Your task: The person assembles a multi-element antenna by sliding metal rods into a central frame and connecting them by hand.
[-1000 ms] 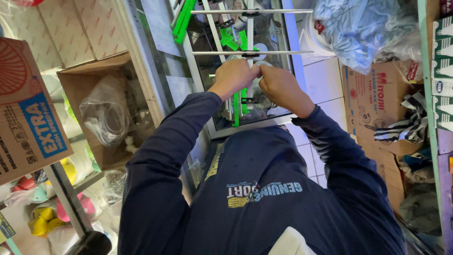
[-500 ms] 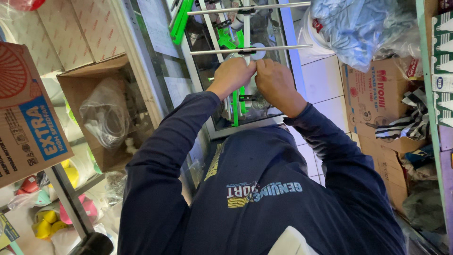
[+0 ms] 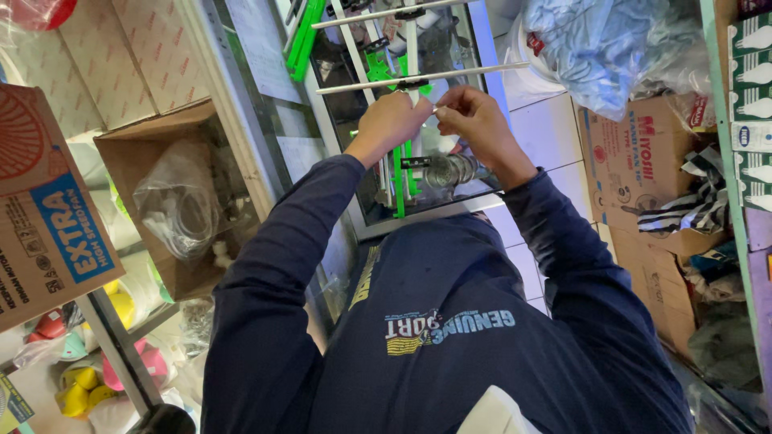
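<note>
Both hands raised at a thin white metal rod (image 3: 418, 78) on a green-and-white frame: left hand (image 3: 392, 120) closed beneath it, right hand (image 3: 474, 120) pinching something small. Brown cardboard box with blue label (image 3: 44, 217) far left; brown red-printed carton (image 3: 643, 169) at right.

left hand (image 3: 392, 122): closed around thin white rod (image 3: 422, 77) | right hand (image 3: 474, 120): fingertips pinch small white piece at the rod, touching left hand | below: green-and-white frame (image 3: 400, 173) on glass table (image 3: 265, 88) | left: open cardboard box (image 3: 141, 157) holding clear bag (image 3: 177, 209)

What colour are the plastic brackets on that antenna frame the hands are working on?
Bright green plastic brackets, clearest in the head view.
</note>
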